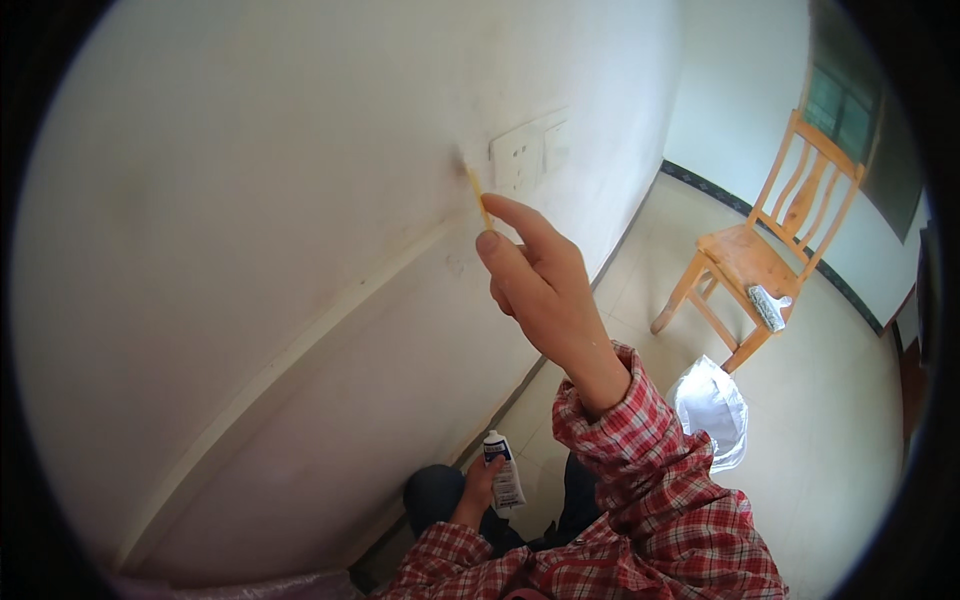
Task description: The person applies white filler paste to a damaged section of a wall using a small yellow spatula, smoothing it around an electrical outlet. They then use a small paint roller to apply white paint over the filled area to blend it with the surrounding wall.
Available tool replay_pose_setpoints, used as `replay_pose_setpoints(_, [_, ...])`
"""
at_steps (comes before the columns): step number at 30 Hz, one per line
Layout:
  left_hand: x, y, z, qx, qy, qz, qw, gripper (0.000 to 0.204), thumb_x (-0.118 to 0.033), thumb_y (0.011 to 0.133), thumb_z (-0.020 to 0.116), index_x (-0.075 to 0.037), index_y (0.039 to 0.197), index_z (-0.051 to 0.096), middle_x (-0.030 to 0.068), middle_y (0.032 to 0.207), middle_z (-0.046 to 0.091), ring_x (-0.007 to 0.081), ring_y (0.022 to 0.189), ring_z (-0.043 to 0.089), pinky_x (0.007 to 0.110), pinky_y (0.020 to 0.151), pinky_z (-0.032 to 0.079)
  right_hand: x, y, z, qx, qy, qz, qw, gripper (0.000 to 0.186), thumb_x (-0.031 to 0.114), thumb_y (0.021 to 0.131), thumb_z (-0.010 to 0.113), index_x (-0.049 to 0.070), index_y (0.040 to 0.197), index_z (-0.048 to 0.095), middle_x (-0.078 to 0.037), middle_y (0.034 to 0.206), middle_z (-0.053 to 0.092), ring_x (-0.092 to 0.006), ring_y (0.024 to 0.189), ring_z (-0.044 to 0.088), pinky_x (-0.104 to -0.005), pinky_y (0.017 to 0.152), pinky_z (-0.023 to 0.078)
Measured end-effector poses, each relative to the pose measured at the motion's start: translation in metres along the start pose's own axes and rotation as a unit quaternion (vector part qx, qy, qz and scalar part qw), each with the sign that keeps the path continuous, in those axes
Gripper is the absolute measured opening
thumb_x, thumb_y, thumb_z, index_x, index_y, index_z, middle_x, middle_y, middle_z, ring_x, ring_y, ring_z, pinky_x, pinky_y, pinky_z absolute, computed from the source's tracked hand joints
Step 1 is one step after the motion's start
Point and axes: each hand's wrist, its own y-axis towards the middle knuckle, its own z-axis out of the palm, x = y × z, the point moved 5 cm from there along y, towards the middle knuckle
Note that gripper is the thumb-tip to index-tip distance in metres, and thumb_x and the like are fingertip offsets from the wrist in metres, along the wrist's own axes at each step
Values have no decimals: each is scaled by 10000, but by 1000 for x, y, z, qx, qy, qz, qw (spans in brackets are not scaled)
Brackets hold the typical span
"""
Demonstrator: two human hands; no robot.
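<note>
My right hand (540, 280) grips a thin yellow stick (476, 185) between thumb and forefinger, held up in front of the white wall (250, 160). Its far end is at a small grey smudged patch on the wall; whether it touches cannot be made out. Just right of that patch are white wall plates (515, 157), one with socket holes. Low in the view, my left hand (480, 480) is closed around a white tube with a blue label (505, 475), held upright with its white top upward, near my dark-clad knee (430, 495).
A wooden chair (750, 255) stands at the right, with a white-handled paint roller (770, 305) on its seat. A white bag or lined container (710, 400) sits on the tiled floor (830, 420) beside my right forearm. A raised strip (300, 370) runs along the wall beside me.
</note>
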Motion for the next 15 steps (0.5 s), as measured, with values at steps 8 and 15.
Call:
replay_pose_setpoints(8, [-5, -3, 2, -1, 38, 1, 999, 254, -276, 868, 628, -57, 989, 588, 19, 897, 614, 124, 809, 574, 291, 738, 444, 7, -24, 17, 82, 25, 17, 996, 411, 205, 898, 552, -48, 1214, 486, -29, 539, 458, -76, 510, 395, -257, 476, 342])
replay_pose_setpoints(15, [5, 3, -4, 13, -17, 0, 1000, 205, -215, 866, 632, -60, 991, 584, 23, 881, 622, 133, 784, 598, 301, 701, 476, 50, 35, -36, -85, -72, -144, 983, 420, 211, 896, 530, -49, 1223, 487, -22, 571, 446, -65, 506, 377, -234, 476, 331])
